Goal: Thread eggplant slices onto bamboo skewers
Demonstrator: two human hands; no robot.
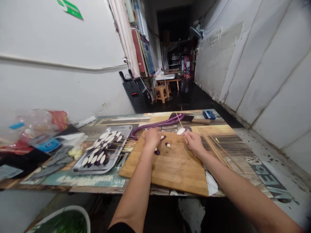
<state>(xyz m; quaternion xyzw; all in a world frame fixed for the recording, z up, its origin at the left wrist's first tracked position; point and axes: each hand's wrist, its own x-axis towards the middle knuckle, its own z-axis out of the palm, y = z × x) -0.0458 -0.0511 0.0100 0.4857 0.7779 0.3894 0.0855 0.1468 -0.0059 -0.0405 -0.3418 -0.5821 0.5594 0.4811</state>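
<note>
My right hand (194,142) is closed at the right edge of the wooden cutting board (179,168). It pinches a thin skewer (179,119) with a pale, purple-rimmed eggplant slice (181,131) on it. My left hand (152,137) rests over the board's far left part, fingers curled down; what they hold, if anything, is hidden. Close to its fingertips lies an eggplant slice (163,138), and a small eggplant end piece (167,144) sits mid-board. Another dark purple piece (157,152) shows beside my left wrist. Left of the board, a metal tray (104,170) bears several skewered eggplant slices (104,142).
Long whole eggplants (157,124) lie behind the board, near a knife (199,120) and a blue box (209,115). Bare skewers (216,149) lie to the right. Plastic packaging (46,129) and a grey cloth (54,160) crowd the left. Below stands a tub of greens (70,223).
</note>
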